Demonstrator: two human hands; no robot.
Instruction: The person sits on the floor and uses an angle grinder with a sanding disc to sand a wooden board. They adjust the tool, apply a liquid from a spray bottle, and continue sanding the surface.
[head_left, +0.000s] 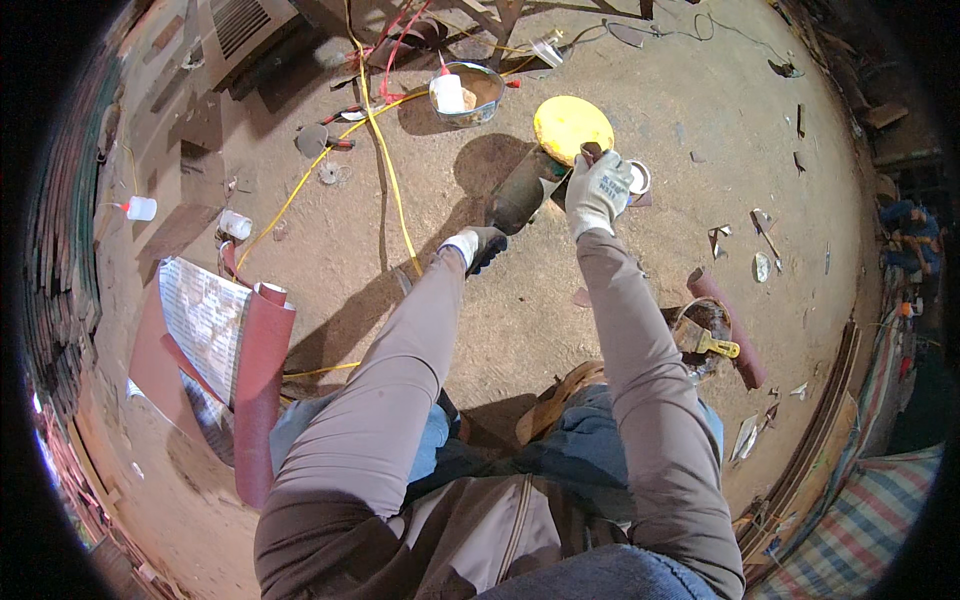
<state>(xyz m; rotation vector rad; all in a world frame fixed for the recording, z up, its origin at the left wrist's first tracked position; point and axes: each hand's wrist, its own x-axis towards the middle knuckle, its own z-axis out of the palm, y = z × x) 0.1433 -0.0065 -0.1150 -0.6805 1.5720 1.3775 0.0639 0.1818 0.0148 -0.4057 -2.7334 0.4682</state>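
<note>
An angle grinder (pixel 522 192) with a dark body lies slantwise in front of me, its round yellow pad (pixel 572 128) face up at the far end. My left hand (pixel 478 248), in a white and dark glove, is closed around the near end of the grinder's body. At the near right rim of the pad, my gloved right hand (pixel 600 192) has its fingers closed on a small dark brown piece, possibly sandpaper. The glove hides most of that piece. Just right of this hand a white ring-shaped item (pixel 640 178) rests on the ground.
Red-brown sandpaper sheets (pixel 265 390) lie rolled at left, another roll (pixel 735 335) at right. A yellow cable (pixel 385 175) crosses the ground. Beyond stands a metal bowl (pixel 482 97) holding a white bottle. A yellow-handled brush (pixel 718 345) lies near the right roll.
</note>
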